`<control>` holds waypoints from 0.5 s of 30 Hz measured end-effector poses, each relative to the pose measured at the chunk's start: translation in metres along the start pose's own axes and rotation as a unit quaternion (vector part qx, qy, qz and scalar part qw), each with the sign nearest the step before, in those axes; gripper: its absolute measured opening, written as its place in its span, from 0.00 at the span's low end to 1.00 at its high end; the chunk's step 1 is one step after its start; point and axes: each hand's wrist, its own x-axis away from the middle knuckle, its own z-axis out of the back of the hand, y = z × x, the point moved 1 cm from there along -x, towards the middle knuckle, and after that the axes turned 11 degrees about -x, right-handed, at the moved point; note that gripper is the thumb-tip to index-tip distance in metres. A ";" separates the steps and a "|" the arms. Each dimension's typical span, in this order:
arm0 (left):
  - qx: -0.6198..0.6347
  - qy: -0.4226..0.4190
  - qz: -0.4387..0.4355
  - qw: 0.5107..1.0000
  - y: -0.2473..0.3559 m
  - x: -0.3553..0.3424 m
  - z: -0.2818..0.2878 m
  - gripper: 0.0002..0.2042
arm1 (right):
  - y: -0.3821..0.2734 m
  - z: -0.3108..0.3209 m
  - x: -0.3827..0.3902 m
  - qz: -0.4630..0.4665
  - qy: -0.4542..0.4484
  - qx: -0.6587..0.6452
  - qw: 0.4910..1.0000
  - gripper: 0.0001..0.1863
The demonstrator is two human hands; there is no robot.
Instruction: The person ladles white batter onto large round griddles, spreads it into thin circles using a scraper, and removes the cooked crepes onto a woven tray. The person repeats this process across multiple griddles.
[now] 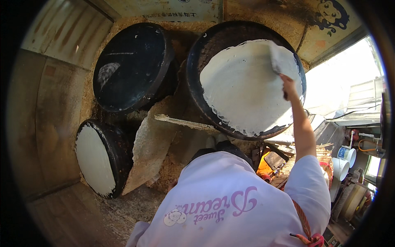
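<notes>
My right hand (289, 87) is closed around the handle of a flat, wide-bladed scraper (274, 57), which is smeared by motion. Its blade lies over the right part of a white, paste-like layer (242, 86). That layer covers most of a large round black pan (207, 43), leaving a dark band bare along the far side. The right forearm reaches forward from a white short sleeve. My left hand does not show; the white shirt (230, 201) fills the lower middle of the view.
A second round black pan (131, 66) stands at the far left. Nearer, a smaller black drum (119, 158) has a white-coated face. A rough pale board (152, 144) leans between them, beside a crusted stick (185, 122). White buckets (340, 168) and an orange item (264, 166) are at right.
</notes>
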 end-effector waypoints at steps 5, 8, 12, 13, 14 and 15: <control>-0.002 -0.092 -0.001 0.996 0.020 0.001 0.019 0.12 | 0.016 -0.111 0.086 0.243 -0.187 0.315 0.898 0.16; 0.105 -0.067 0.090 0.988 0.039 0.001 0.009 0.10 | -0.027 -0.135 0.113 0.293 -0.175 0.461 0.819 0.16; 0.156 -0.098 0.066 0.981 0.053 0.002 0.012 0.10 | -0.014 -0.063 0.012 0.273 0.022 0.455 0.847 0.17; 0.124 -0.078 0.059 0.987 0.053 0.001 0.010 0.10 | -0.018 -0.035 -0.003 0.252 0.070 0.455 0.851 0.19; 0.094 -0.057 0.053 0.993 0.053 0.005 0.001 0.10 | -0.024 -0.009 -0.008 0.205 0.102 0.424 0.876 0.20; 0.064 -0.036 0.047 0.996 0.053 0.010 -0.004 0.10 | -0.030 0.012 -0.012 0.157 0.132 0.391 0.897 0.21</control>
